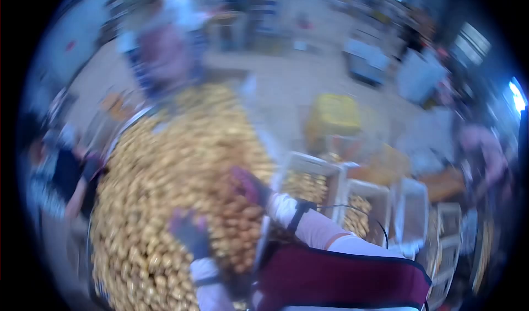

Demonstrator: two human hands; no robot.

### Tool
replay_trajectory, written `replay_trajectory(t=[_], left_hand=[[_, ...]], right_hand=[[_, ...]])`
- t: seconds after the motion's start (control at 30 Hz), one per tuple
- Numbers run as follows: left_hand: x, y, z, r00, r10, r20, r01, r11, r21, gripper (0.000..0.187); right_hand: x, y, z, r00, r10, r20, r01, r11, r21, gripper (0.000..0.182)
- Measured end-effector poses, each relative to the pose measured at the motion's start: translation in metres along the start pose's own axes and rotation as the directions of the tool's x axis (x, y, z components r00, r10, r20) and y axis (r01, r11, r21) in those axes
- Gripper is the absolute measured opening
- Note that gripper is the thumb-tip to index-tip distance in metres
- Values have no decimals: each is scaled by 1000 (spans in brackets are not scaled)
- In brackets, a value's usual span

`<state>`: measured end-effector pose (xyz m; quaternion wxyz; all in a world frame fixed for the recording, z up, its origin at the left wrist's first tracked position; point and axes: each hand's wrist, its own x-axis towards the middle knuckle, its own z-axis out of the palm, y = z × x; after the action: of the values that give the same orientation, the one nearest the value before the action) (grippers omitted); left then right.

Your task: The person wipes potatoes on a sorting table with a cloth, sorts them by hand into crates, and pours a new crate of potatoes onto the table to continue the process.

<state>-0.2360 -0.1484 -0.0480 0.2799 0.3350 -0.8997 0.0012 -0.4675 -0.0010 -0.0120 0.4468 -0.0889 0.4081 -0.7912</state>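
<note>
A wide heap of small rounded yellow-tan pieces (160,167) fills a big table-like bin in front of me; blur hides their exact kind. My left hand (190,232), in a grey glove with pinkish fingertips, is over the near part of the heap, fingers apart and nothing seen in them. My right hand (249,186), in a purple-red glove, reaches onto the heap near its right edge. Its fingers are smeared by motion, and I cannot tell whether it holds anything. Darker reddish-brown pieces (241,220) lie gathered between and below my hands.
White crates (337,170) stand along the bin's right side, some with tan pieces inside. Beyond them is a yellow crate (336,112). One person (168,52) stands at the far end, another (60,173) on the left. A cable (380,223) loops from my right wrist strap.
</note>
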Motion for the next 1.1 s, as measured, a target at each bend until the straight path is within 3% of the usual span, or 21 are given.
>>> replay_trajectory(t=[0.07,0.1,0.13,0.17,0.2,0.23,0.3,0.37,0.43,0.53,0.6,0.63,0.7,0.73,0.77,0.8,0.83,0.87,0.93,0.97,1.1], left_hand=[[4,7,-12,995,91,-26,-90,995,47,40],[12,21,-31,992,39,116,-53,992,118,41],[15,27,-35,990,43,131,-60,989,132,42],[14,28,-37,988,35,148,-58,986,157,43],[13,27,-34,985,28,172,-65,975,210,43],[14,24,-28,982,19,189,-59,977,207,46],[13,25,-29,973,4,229,-53,977,209,52],[11,19,-30,961,49,274,-102,978,182,52],[10,12,-35,946,126,299,-162,982,101,51],[-1,2,-39,971,234,54,-235,972,16,53],[-7,-6,-43,978,202,52,-207,969,133,57],[-9,-14,-48,984,175,44,-180,961,211,59],[-13,-16,-55,988,144,-46,-139,986,95,64],[-21,-24,-52,997,81,-19,-78,989,123,66],[-29,-25,-51,996,41,82,-52,989,136,67],[-28,-10,-69,981,-90,173,57,980,192,67],[-33,-13,-61,992,-58,113,33,977,210,67],[-27,-7,-64,981,-115,159,76,970,231,68],[-29,-4,-63,975,-151,162,111,967,230,68],[-27,-5,-60,974,-165,157,128,966,225,68],[-27,-9,-58,954,-219,205,173,960,222,67]], right_hand=[[-42,-5,-101,997,-78,28,70,973,222,26],[-64,-6,-152,992,-117,41,97,939,330,21],[-87,-14,-197,923,-348,-166,348,937,-31,14],[-120,-29,-258,972,-235,-5,212,869,447,18],[-153,-42,-297,856,-418,-306,421,905,-59,29],[-168,-61,-355,846,-374,-379,401,916,-8,33],[-232,-127,-369,654,-638,-406,416,752,-511,40],[-284,-155,-438,464,-598,-654,217,792,-571,35],[-337,-152,-489,333,-668,-665,-88,680,-728,41],[-363,-129,-430,99,-603,-792,-608,593,-528,53],[-356,-105,-364,-2,-516,-857,-814,498,-299,63],[-346,-91,-343,-6,-479,-878,-856,456,-243,68],[-314,-27,-373,118,-499,-858,-905,301,-300,72],[-287,15,-373,291,-700,-653,-851,123,-511,71],[-251,44,-367,421,-828,-370,-739,-77,-669,71],[-164,58,-300,630,-769,-110,-457,-252,-853,69],[-133,41,-209,689,-712,135,-218,-382,-898,67],[-102,30,-141,787,-610,87,-13,-158,-987,66],[-53,39,-61,841,-449,301,315,-46,-948,65],[-34,48,-36,763,-392,514,481,-187,-857,64],[45,73,18,746,-326,581,475,-352,-807,51]])
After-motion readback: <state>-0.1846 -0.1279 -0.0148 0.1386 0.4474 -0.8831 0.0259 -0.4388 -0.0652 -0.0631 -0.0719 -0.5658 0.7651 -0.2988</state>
